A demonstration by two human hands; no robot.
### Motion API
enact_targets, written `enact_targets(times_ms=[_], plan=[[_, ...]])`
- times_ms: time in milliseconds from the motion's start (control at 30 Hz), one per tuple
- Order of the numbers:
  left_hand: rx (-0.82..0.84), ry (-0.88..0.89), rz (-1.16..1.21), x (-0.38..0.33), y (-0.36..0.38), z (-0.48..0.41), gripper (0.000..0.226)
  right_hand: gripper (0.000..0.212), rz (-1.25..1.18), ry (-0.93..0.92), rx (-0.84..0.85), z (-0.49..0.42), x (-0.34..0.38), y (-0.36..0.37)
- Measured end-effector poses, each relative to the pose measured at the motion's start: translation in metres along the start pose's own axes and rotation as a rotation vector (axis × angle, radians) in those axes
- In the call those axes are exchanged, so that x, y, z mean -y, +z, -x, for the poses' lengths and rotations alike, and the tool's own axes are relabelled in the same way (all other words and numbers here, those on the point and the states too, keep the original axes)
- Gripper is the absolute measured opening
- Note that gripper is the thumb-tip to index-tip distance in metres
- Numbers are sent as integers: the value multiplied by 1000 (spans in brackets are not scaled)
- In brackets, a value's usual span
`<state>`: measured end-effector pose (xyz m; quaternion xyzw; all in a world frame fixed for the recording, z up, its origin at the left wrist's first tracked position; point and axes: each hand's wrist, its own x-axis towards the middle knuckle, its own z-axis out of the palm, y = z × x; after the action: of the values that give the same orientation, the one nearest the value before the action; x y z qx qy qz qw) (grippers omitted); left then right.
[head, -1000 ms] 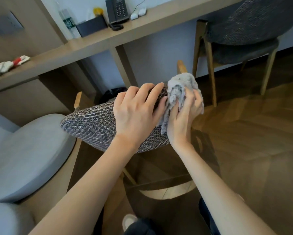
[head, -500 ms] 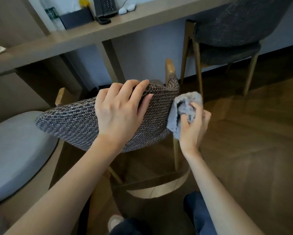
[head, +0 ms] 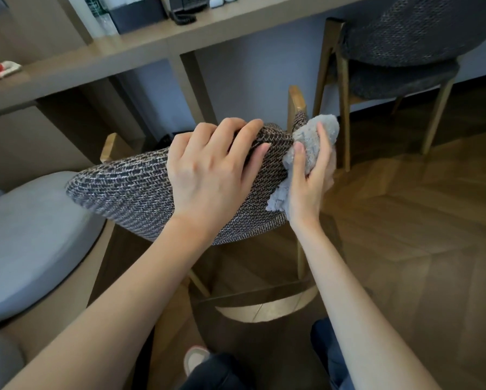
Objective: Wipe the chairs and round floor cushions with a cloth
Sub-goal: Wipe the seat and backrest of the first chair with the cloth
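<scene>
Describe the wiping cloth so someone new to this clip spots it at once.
In front of the wooden desk is a dark woven chair backrest. At its right end, the right hand grips a bunched cloth. It is pale grey and fluffy, unlike the coarse dark weave beside it.

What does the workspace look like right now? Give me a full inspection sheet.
Surface: woven chair back, tilted towards the person.
Job's things: grey cloth at the chair back's right edge; second chair; grey cushion.
Clutter: bottle, black box and phone on the desk.
Hands: left hand grips the chair back's top; right hand holds the cloth.
Cables: nothing seen.
Surroundings: wood floor.
</scene>
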<state>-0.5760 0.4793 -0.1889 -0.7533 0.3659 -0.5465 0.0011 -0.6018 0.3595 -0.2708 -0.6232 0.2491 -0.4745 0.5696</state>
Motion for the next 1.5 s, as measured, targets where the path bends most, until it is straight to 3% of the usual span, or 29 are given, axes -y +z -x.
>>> enact_targets(times_ms=[100, 200, 267, 467, 667, 733, 833, 967, 1067, 1233, 1300, 1400, 1500], plan=[[-2, -3, -6, 0, 0, 0, 30, 38, 20, -87, -77, 1, -6, 5], [3, -4, 0, 0, 1, 0, 30, 44, 59, -52, -166, 2, -14, 11], [7, -1, 2, 0, 1, 0, 30, 35, 69, -20, -210, 2, -23, 13], [23, -6, 10, -1, -3, -1, 30, 26, 100, 303, -86, -7, -52, -7], [32, -8, 2, -1, -4, -1, 31, 25, 74, -11, -163, -30, -9, -1], [31, -12, 3, -2, -3, -1, 30, 28, 101, -20, -150, -32, -11, 2], [24, -13, 5, -1, -1, -1, 30, 30, 115, 136, -80, -39, -35, -2], [21, -7, 4, 0, -1, -1, 30, 32, 107, 565, 8, -33, -58, -11], [36, -12, 11, 0, -2, -2, 30, 29, 116, 461, -52, -20, -38, -14], [78, -44, 39, -1, -7, -3, 30, 24, -103, -38, -190, 7, 37, -1], [104, -46, 70, 1, -10, -4, 31, 27, -109, -146, -214, 23, 46, 10], [135, -51, 111, 3, -12, -4, 32, 34, -125, -22, -226, 37, 26, 19], [149, -55, 144, 2, -13, -3, 32, 32, 27, 177, -210, 46, -11, 18]])
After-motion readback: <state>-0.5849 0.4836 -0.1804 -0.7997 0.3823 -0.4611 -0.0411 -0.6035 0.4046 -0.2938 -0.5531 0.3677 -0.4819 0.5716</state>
